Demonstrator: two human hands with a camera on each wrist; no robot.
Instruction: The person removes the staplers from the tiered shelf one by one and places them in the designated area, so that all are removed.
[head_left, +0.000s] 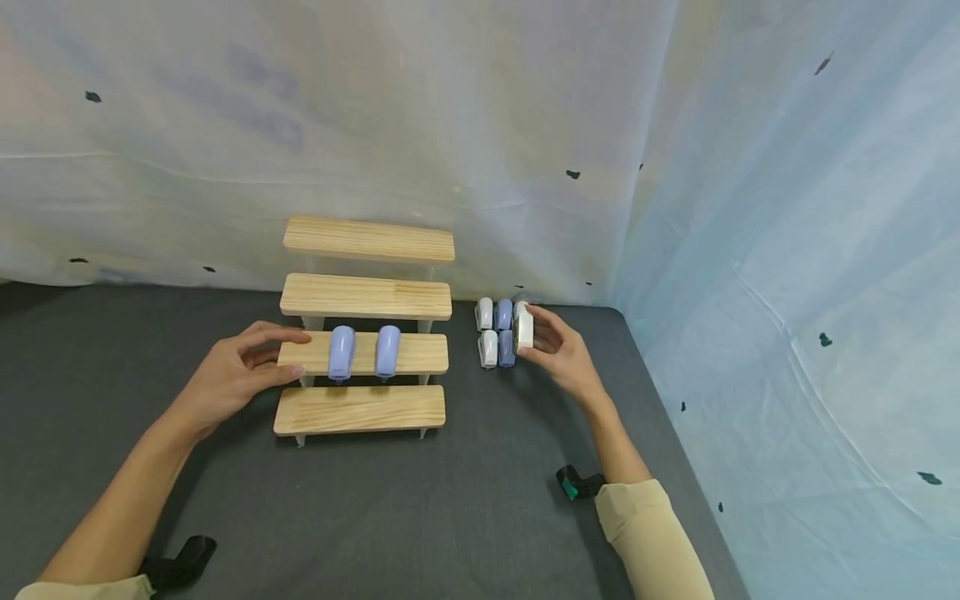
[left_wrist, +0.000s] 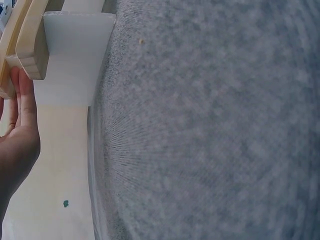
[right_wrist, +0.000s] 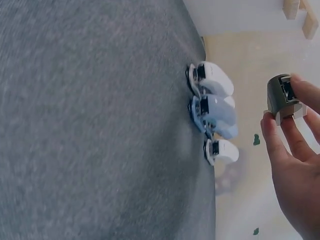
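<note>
My left hand (head_left: pixel 228 375) grips the left end of the second-lowest board of a four-step wooden display stand (head_left: pixel 360 410). In the left wrist view its fingers (left_wrist: pixel 27 102) touch the board's end. On that same board stand two lavender mini staplers, a left one (head_left: pixel 341 352) and a right one (head_left: pixel 387 350). My right hand (head_left: pixel 558 350) pinches a white mini stapler (head_left: pixel 524 332) between thumb and fingers, raised off the table. Its grey underside (right_wrist: pixel 278 95) shows in the right wrist view. Just left of it, white staplers (head_left: pixel 488 348) and blue staplers (head_left: pixel 506 348) stand in two rows.
The dark grey table (head_left: pixel 375 508) carries everything. A pale curtain (head_left: pixel 480 125) hangs behind the stand, and another curtain (head_left: pixel 810 333) runs along the right side. Black wrist mounts, one left (head_left: pixel 180 562) and one right (head_left: pixel 579 482), stick out from the forearms.
</note>
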